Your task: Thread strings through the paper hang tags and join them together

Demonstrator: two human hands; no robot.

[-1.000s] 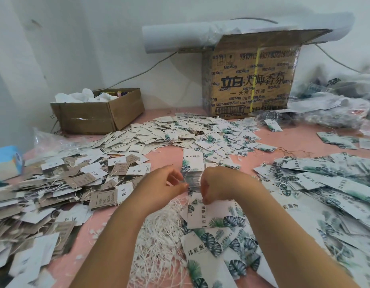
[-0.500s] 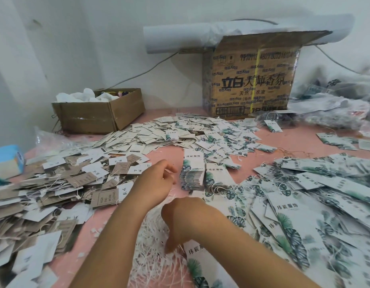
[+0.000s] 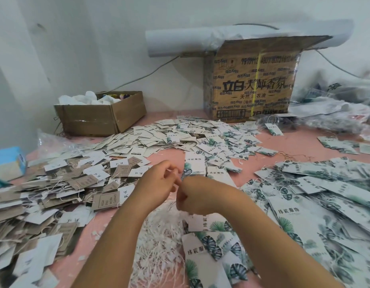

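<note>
Two hands meet at the centre of the frame, over a pink table (image 3: 171, 155) buried in paper hang tags. The left hand (image 3: 159, 180) has its fingertips (image 3: 174, 173) bunched as if in a pinch. The right hand (image 3: 193, 197) is curled with its back to the camera, close against the left from the lower right. Whether either one holds a string or a tag I cannot tell, since the fingers hide it and the spot is blurred. The next move turns on the stack of leaf-printed tags (image 3: 194, 163) just above the hands in the frame. Its left edge lies just beside the left fingertips, and its long axis runs up the frame, away from the person, with the printed characters at the far end. The left hand is therefore the nearer one, while the right hand sits below the stack's near end. The pile of white strings (image 3: 159, 238) lies directly below both hands, between the forearms, so a string taken from it must travel up the frame to reach the stack. I judge that threading of the top tag is about to start. Its hole is not visible, so I cannot say which end it is at. Loose leaf-printed tags (image 3: 211, 244) lie to the lower right of the strings.
</note>
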